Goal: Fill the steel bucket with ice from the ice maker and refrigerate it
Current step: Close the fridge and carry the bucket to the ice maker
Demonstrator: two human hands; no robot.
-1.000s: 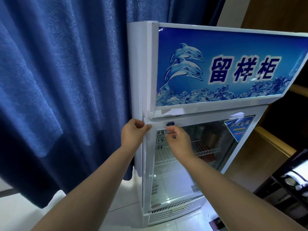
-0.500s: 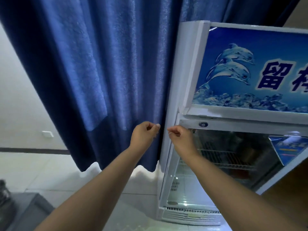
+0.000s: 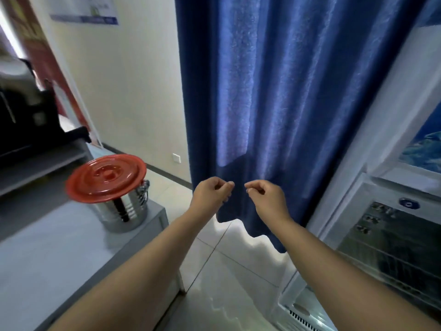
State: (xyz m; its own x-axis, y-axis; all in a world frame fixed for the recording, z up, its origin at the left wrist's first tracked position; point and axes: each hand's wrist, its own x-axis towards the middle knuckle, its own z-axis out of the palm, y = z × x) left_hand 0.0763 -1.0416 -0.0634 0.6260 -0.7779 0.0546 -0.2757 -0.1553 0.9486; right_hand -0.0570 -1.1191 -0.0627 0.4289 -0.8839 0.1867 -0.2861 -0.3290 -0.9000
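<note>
Well, bucket (image 3: 124,211) stood lidded on the table (image 3: 47,259) corner, untouched. Left hand (image 3: 210,195) hovered near the bucket on its curtain (image 3: 274,103) side, right hand (image 3: 267,199) farther off that way. Both were curled, gripping nothing. Judged: steel, rigid, heavy if iced, likely slick. Take the side handle (image 3: 143,191) under the lid (image 3: 106,179), not the lid.

Curtain (image 3: 274,103): deep blue, fine speckled weave.
Left of curtain: steel bucket (image 3: 124,211) silver, ribbed bands; lid (image 3: 106,177) glossy orange-red; table (image 3: 47,259) pale grey; wall (image 3: 133,91) cream.
Right of curtain: fridge (image 3: 381,139) white casing, blue panel.
Below curtain: floor tiles (image 3: 229,271) white.
</note>
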